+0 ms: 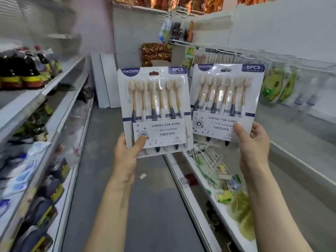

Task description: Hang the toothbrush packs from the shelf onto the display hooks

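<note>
Head cam looking down a shop aisle, both hands up, each holding a toothbrush pack. Left hand (127, 151) pinches the bottom left corner of the left pack (154, 110), thumb pressed on the front of the card, fingers behind it. Right hand (252, 142) grips the right pack (227, 100) at its bottom right corner the same way, thumb on the front. Both packs are upright, side by side in the air, with their inner edges close or slightly overlapping, hard to say which. Right pack is higher and close to the display hooks (223, 51) on the white back panel, where more toothbrush packs hang. Lower shelf (203, 180) on the right has mixed small stuff, and bottles (21, 70) sit on the left shelving.
</note>
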